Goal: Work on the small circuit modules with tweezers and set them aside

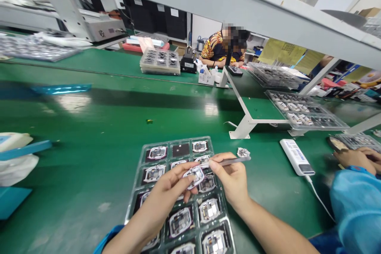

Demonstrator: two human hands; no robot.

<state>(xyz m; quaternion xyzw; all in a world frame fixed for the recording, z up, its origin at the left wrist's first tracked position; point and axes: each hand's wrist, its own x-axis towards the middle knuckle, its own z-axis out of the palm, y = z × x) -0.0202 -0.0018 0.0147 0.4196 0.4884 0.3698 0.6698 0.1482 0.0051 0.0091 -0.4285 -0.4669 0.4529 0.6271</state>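
My left hand (pixel 169 192) pinches a small square silver part (pixel 194 175) above a clear compartment tray (pixel 133 200) of several similar parts. My right hand (pixel 232 178) is closed on metal tweezers (pixel 230 161), whose tips point left at the held part. One loose part (pixel 243 152) lies on the green table just right of the tray. One tray cell (pixel 180 150) near the far edge shows only dark bottom.
A white device with a cable (pixel 296 156) lies to the right. A co-worker's hand (pixel 358 158) and blue sleeve (pixel 355 202) are at far right. More part trays (pixel 306 111) sit on a white stand (pixel 247 121); stacked trays (pixel 160 61) and a seated person (pixel 220 49) are beyond.
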